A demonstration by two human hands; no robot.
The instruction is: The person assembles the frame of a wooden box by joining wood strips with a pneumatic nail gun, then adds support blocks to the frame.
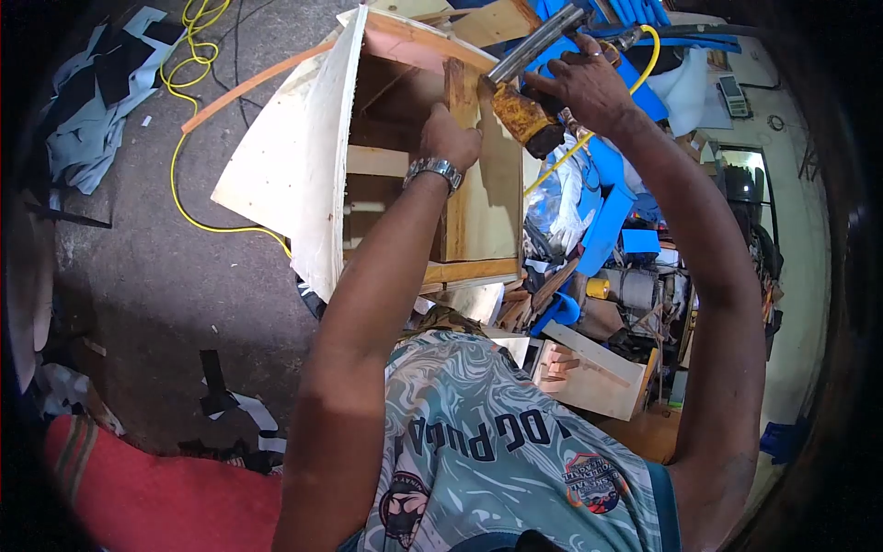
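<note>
In the head view my left hand (449,140), with a metal watch at the wrist, is closed around the edge of an upright wooden board (460,216) inside a wooden box frame (322,175). My right hand (593,90) grips a worn pneumatic nail gun (526,118) with a yellowish, scuffed body and a long metal magazine. The gun's nose overlaps the top of the board, to the right of my left hand. A yellow air hose (655,55) runs from the gun's handle. The frame's open side faces me, with a crosspiece (377,161) across it.
A thin wood strip (258,86) juts out left of the frame. More yellow hose (175,166) lies on the grey floor (138,248). Blue sheeting (602,221), wood scraps and clutter fill the right side. Red fabric (166,488) is at lower left, fabric scraps (106,87) at upper left.
</note>
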